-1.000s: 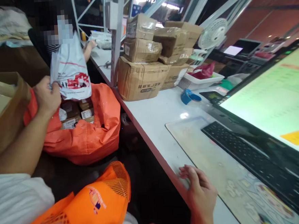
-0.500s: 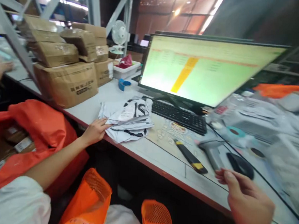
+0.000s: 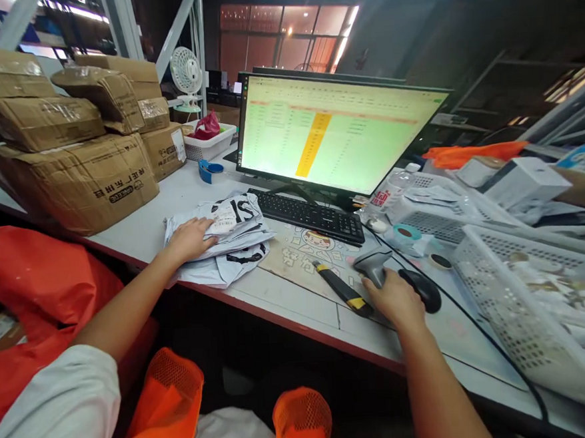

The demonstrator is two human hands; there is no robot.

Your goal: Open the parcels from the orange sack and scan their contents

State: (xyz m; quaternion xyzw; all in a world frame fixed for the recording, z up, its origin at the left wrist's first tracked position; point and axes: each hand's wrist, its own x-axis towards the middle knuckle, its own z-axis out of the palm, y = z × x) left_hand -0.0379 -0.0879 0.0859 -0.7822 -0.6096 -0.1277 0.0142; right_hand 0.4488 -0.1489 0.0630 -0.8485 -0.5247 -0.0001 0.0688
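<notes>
My left hand (image 3: 190, 238) lies flat, fingers spread, on a crumpled white plastic mailer bag (image 3: 234, 240) with black lettering, at the near edge of the white desk (image 3: 298, 302). My right hand (image 3: 392, 300) is closed round the handle of a grey barcode scanner (image 3: 370, 265) that lies on the desk mat. A black and yellow utility knife (image 3: 341, 287) lies just left of that hand, and a black mouse (image 3: 421, 289) just right of it.
A black keyboard (image 3: 312, 215) and a lit monitor (image 3: 331, 131) stand behind the mailer. Stacked cardboard boxes (image 3: 69, 141) fill the desk's left end. White mesh baskets (image 3: 528, 296) with packets crowd the right. An orange sack (image 3: 32, 290) sits lower left.
The view has swung right from the orange sack to the desk. My left hand brought the mailer from the sack onto the desk; my right hand reached forward and closed on the scanner.
</notes>
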